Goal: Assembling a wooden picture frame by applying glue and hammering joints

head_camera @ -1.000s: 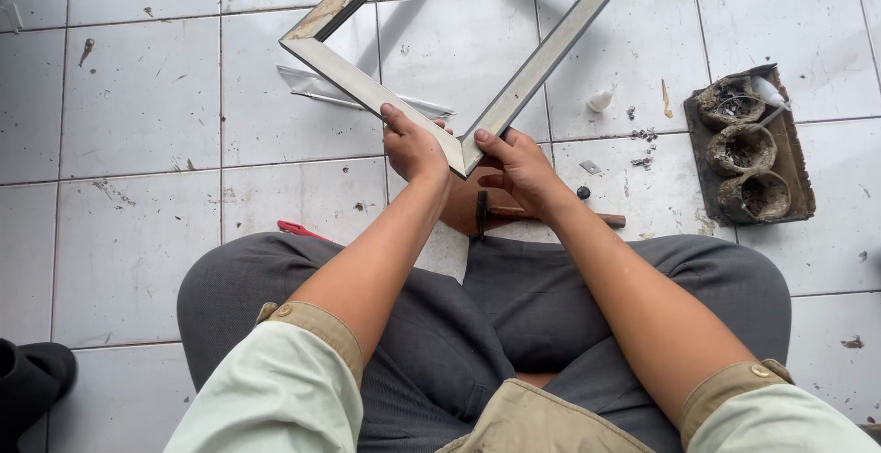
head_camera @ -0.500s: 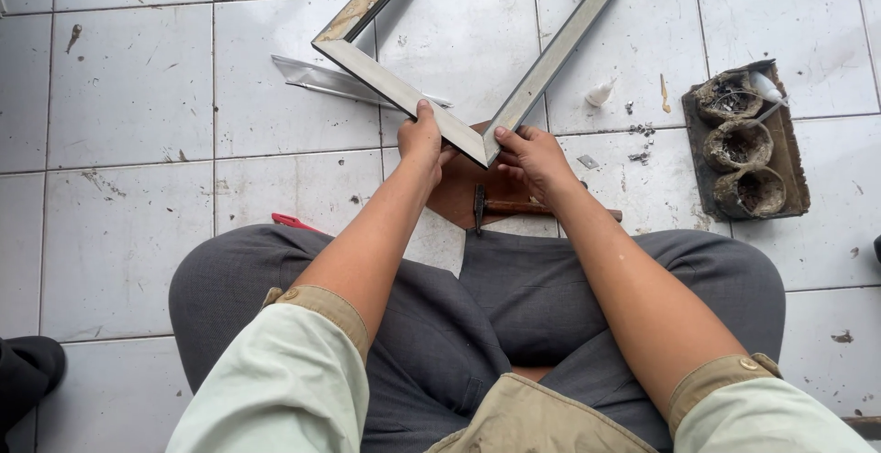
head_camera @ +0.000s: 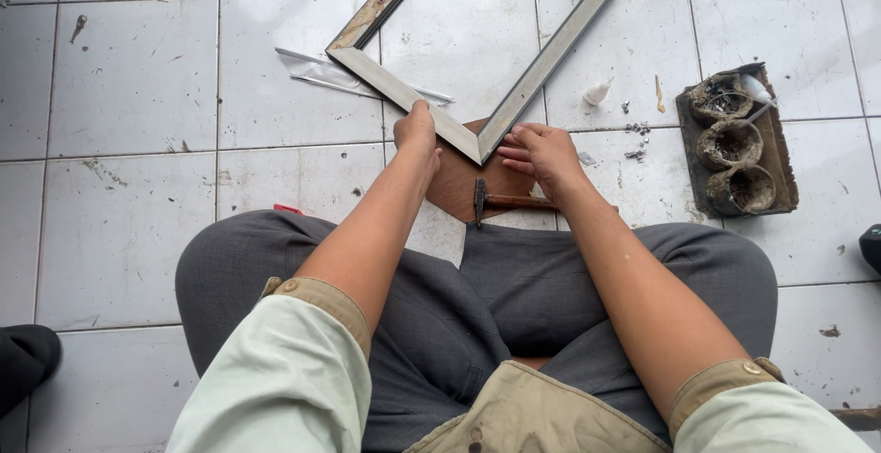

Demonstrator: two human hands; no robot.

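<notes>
Wooden frame (head_camera: 477, 54) corner rests on a brown board (head_camera: 463, 182); left hand (head_camera: 416, 129) clenches one rail, right hand (head_camera: 541, 152) fingers lie flat, steadying. Keep the mitre pressed tight.

- Near corner of frame (head_camera: 418, 104): taken up by left hand (head_camera: 415, 132) and right hand (head_camera: 541, 155); no passage between them.
- Below the hands: brown board (head_camera: 459, 187) with hammer (head_camera: 500, 201) lying across, close before the crossed legs.
- Left of frame: folded silver strip (head_camera: 321, 72) on tile; open floor beyond it.
- Right: small debris (head_camera: 633, 132), then tray of three round pots (head_camera: 734, 145).
- Inside the frame: bare tile.
</notes>
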